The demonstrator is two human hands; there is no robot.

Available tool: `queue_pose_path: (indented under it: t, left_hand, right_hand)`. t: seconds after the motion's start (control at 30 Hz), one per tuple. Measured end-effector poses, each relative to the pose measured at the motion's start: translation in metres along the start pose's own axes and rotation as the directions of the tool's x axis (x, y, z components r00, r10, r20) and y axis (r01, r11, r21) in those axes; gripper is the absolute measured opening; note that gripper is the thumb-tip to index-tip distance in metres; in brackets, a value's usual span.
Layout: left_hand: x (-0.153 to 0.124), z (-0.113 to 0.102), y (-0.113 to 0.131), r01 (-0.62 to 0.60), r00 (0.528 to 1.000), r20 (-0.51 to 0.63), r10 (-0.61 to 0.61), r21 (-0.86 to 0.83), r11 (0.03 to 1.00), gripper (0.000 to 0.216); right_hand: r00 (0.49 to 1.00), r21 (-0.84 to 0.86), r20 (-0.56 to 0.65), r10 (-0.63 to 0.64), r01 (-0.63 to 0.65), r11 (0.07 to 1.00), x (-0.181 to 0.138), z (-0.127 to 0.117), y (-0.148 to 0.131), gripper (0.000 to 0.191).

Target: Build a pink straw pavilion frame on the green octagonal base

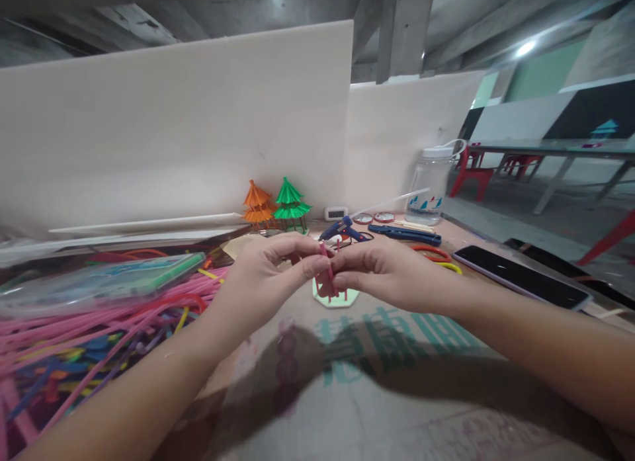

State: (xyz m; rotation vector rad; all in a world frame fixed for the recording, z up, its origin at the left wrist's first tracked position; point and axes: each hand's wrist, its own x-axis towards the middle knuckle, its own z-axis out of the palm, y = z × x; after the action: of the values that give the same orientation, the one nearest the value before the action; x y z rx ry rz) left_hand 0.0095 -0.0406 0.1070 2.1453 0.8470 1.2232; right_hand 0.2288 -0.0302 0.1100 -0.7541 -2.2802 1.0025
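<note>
fingers (317,266) of both hands pinch thin pink straw piece (328,270) | upright | above pale-green base (337,297)

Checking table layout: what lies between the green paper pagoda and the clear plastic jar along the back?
In the head view, between green pagoda and jar: a small white clock, a blue glue gun and two round red tins.

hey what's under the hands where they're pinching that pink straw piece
Below the left hand and right hand, a pale green octagonal base lies on the cardboard sheet, with pink straw pieces rising from it. The fingers cover its far edge.
</note>
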Motion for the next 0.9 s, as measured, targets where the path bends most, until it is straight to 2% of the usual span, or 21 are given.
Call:
queue_pose_path:
  t: [0.2, 0.3, 0.5, 0.6, 0.77, 0.9]
  left_hand:
    - [0.001, -0.0008, -0.0011, 0.083, 0.995, -0.052, -0.085, -0.038, 0.996, 0.012]
    - [0.0003, 0.0002, -0.0028, 0.065, 0.997, -0.043, -0.067, -0.047, 0.997, 0.009]
    - [-0.0032, 0.0044, 0.004, -0.02, 0.999, 0.029, 0.021, -0.028, 0.999, 0.009]
    - [-0.0038, 0.0049, 0.0044, -0.023, 1.0, 0.019, 0.023, -0.036, 0.999, 0.008]
    - [-0.0032, 0.0032, -0.0018, -0.015, 0.997, -0.075, 0.008, -0.099, 0.995, 0.008]
    - [-0.0036, 0.0037, 0.0021, 0.0, 0.999, -0.032, -0.002, -0.073, 0.997, 0.005]
  right_hand:
    - [0.998, -0.037, -0.003, 0.06, -0.06, 0.998, 0.001, -0.0008, -0.0001, 0.015]
    - [0.998, -0.052, -0.006, 0.067, -0.068, 0.996, 0.0018, -0.0009, 0.0013, 0.014]
    - [1.0, -0.101, -0.016, -0.018, 0.016, 0.995, 0.0008, -0.0009, 0.0022, 0.012]
    - [1.0, -0.105, -0.016, -0.019, 0.017, 0.994, 0.0011, -0.0015, 0.0014, 0.011]
    - [0.998, 0.01, -0.004, 0.055, -0.055, 0.998, 0.0027, -0.0013, 0.0009, 0.011]
    - [1.0, -0.046, -0.013, 0.02, -0.02, 0.999, 0.0013, 0.0002, 0.0004, 0.007]
